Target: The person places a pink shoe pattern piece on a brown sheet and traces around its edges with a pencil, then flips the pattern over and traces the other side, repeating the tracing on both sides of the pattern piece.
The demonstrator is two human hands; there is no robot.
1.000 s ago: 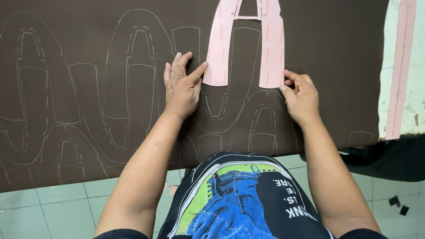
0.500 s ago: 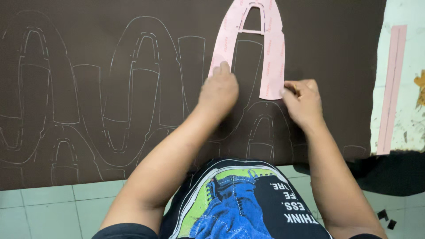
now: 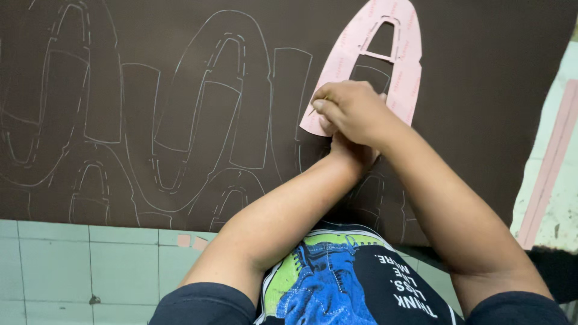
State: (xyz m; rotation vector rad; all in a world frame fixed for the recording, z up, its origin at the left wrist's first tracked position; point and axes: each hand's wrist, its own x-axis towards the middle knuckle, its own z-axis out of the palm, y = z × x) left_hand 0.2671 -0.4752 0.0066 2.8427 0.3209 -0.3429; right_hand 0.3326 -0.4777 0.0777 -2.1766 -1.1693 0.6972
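While arms are crossing over lap, left hand (image 3: 352,150) is lying underneath, mostly hidden, grip impossible to tell. Right hand (image 3: 349,108) is sitting on top, nearer to template, fingers pinched closed on thin marking tool (image 3: 314,108), tip pointing left at template's lower left edge. Pink shoe-upper template (image 3: 409,66) is lying flat on dark brown leather sheet (image 3: 494,90), long axis tilting up-right away from grip. Against half a second ago, hands are now stacked and template is lying more tilted.

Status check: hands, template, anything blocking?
Right hand pinching a thin marking tool at the pink template edge. Left hand beneath it, mostly hidden. Template flat on brown sheet. Nothing blocking.
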